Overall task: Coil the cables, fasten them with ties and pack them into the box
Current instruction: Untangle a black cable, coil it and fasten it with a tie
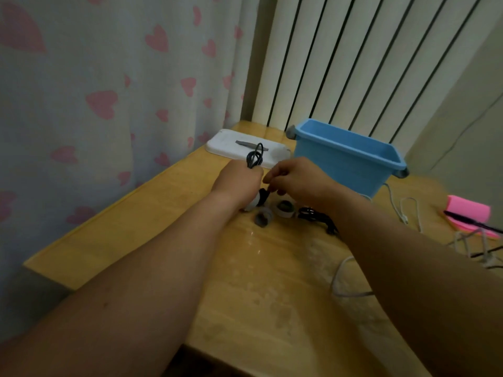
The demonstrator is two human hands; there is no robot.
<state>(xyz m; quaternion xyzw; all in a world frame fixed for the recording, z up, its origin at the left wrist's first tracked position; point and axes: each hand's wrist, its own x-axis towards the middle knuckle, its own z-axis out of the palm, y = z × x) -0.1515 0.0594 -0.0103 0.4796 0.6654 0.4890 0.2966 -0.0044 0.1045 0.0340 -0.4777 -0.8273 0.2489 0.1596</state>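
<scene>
Head view, one moment. Light wooden table (168, 213) set against a pale curtain printed with pink hearts (109, 77). Left hand (236, 183) is closed in a fist round a coiled black cable (254, 157); the loops stand upright out of the top of the fist, just above the table. Right hand (296, 180) sits at 3 o'clock of the left, nearly touching it, fingertips pinched on a dark strand (265, 193) hanging below the fist; cannot tell whether this is the cable's tail or a tie. Open blue plastic box (340, 167) stands at 2 o'clock of the hands, near them; its inside is not visible. Flat white plastic lid (231, 144) lies at 12 o'clock, partly behind the coil. At 6 o'clock, on the table, just beside each other: a rolled grey tie (262, 218) and a white-rimmed rolled tie (284, 208). Second black cable (315, 214) lies loose at 4 o'clock, partly under the right forearm. Loose white cables (337, 278) trail at 4 to 5 o'clock. Pink sticky-note pad (468, 210) with a black pen (473, 221) across it lies at 3 o'clock, well apart.
</scene>
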